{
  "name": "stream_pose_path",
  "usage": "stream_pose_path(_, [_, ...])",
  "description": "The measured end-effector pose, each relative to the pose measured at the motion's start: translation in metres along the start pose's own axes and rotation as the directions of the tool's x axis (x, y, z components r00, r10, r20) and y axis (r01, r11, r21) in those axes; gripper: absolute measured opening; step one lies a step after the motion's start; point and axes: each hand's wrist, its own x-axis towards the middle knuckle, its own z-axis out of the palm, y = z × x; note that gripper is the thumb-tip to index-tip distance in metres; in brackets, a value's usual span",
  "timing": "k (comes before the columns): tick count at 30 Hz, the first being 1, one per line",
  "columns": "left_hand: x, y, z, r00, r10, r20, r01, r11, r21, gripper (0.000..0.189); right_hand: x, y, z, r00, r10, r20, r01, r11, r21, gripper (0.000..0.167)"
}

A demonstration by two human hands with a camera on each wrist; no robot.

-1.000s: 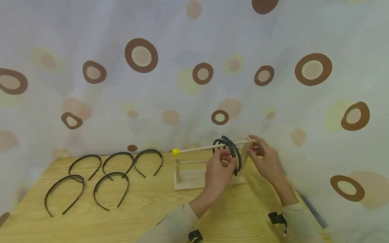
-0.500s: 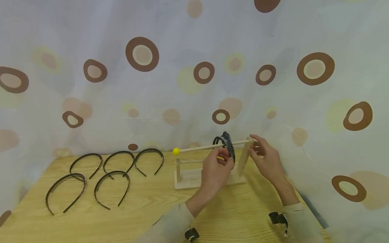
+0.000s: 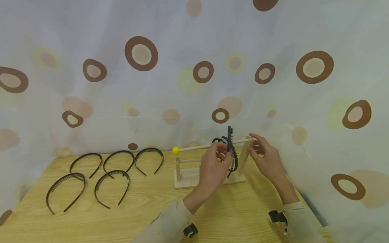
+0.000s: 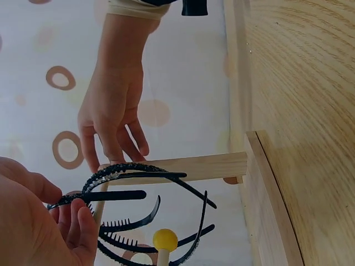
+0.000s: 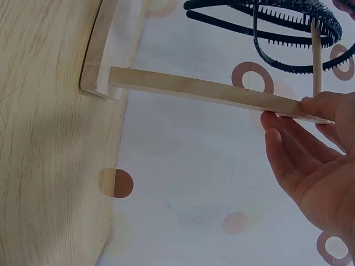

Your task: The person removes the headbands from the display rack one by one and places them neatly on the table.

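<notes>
My left hand point(image 3: 212, 168) pinches a black toothed headband point(image 3: 229, 133) at the rod of a wooden stand; its band stands nearly edge-on. In the left wrist view, thumb and fingers hold this headband near one part of its curve, and a straight end point(image 4: 125, 195) points away from them. Several glittery black headbands point(image 5: 294, 8) hang on the upper rod point(image 3: 196, 147), overlapping the held one. My right hand point(image 3: 265, 160) grips the top of the stand's tall post point(image 5: 205, 88) between thumb and fingers. A yellow ball point(image 3: 176, 151) caps the rod's free end.
Several more black headbands point(image 3: 111, 172) lie spread on the left of the wood-grain table point(image 3: 136, 222). The stand's flat base point(image 3: 185, 182) bears a lower rod point(image 3: 190, 161) and a short post point(image 3: 178, 170). A spotted curtain point(image 3: 170, 91) hangs behind and at right.
My left hand has shifted slightly left, turning the held headband until it stands upright and edge-on, apart from those hanging. My right hand stays on the post.
</notes>
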Motion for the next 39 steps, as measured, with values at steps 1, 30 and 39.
stream_pose_path(1, [0.001, 0.001, -0.001, 1.000, 0.004, 0.001, -0.004, 1.000, -0.002, 0.015, 0.000, 0.000, 0.000, 1.000, 0.001, 0.001, -0.001, 1.000, 0.002, 0.051])
stream_pose_path(30, [0.023, 0.010, -0.028, 0.988, 0.113, -0.106, -0.114, 0.993, -0.003, 0.018, 0.001, -0.003, -0.001, 0.999, 0.030, 0.018, -0.030, 0.999, 0.019, 0.049])
stream_pose_path(39, [0.041, 0.017, -0.029, 0.984, 0.140, -0.107, -0.141, 0.990, -0.002, 0.019, 0.001, -0.004, -0.002, 1.000, 0.027, 0.014, -0.027, 0.999, 0.024, 0.048])
